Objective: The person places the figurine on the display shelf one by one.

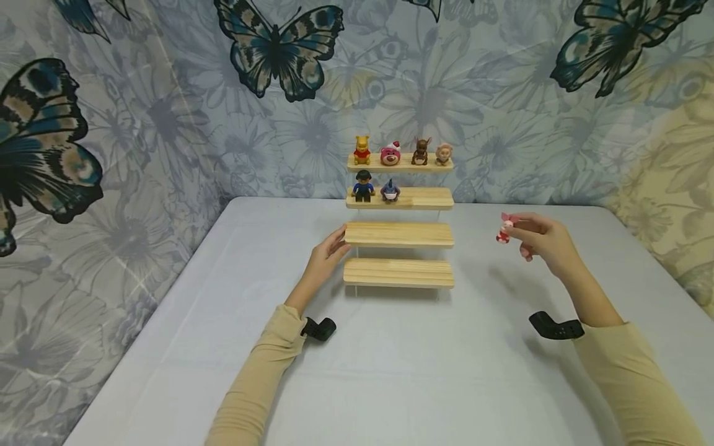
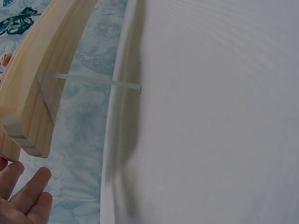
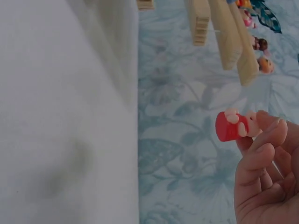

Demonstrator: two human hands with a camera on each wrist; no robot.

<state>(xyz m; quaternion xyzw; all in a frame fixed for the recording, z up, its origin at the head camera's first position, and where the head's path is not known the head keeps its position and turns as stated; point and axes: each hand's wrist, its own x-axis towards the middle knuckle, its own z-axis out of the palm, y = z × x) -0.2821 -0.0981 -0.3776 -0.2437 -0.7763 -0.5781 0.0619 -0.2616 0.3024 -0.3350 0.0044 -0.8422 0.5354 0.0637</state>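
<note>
Between thumb and fingertips, my right hand (image 1: pixel 543 241) pinches a small pink and red toy figurine (image 1: pixel 505 228), held in the air to the right of a tiered wooden display stand (image 1: pixel 399 235). The right wrist view shows the figurine's flat red base (image 3: pixel 226 126); the fingers partly cover its head. My left hand (image 1: pixel 326 257) touches the left end of the stand's third shelf from the top. In the left wrist view that hand's fingers (image 2: pixel 32 191) are extended beside the plank ends.
Pooh (image 1: pixel 362 150), a pink bear (image 1: pixel 390 153), a brown figurine (image 1: pixel 421 151) and a pale one (image 1: pixel 444 154) stand on the top shelf. A blue-clad doll (image 1: pixel 364 186) and a grey donkey (image 1: pixel 390 191) occupy the second. A white-covered table (image 1: pixel 390 378) meets a butterfly-patterned backdrop (image 1: pixel 474 111).
</note>
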